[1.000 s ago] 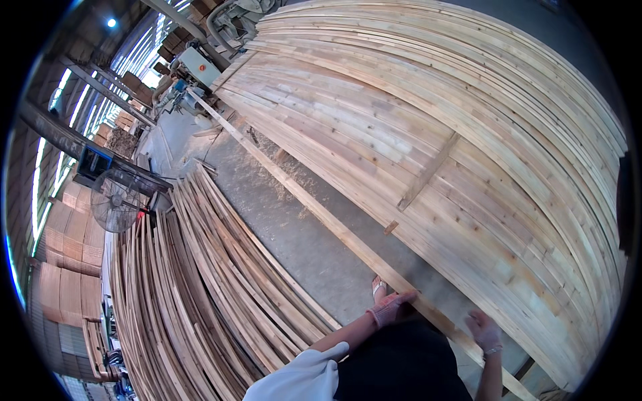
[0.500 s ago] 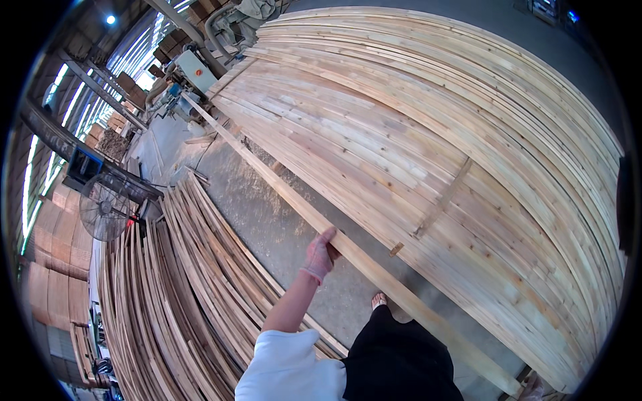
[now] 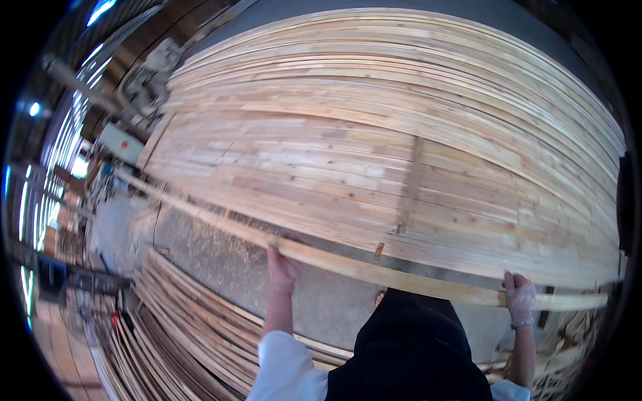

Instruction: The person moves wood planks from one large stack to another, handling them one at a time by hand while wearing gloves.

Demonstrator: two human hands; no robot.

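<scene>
Beside the broad stack of pale wooden boards, the long, flat, pale wooden strip is clasped twice — right hand newly in clear view, left hand still closed — likely steadier.

And there's a short white sleeve near half past six, loose and softly creased — while the right sleeve just peeks in around half past four, tinged bluish. Between them, at five o'clock, a broad sweep of plain black cloth, rounded at its top! Both hands, left and right, seem thinly gloved — and at four, a slim pale band rings the right wrist.
</scene>
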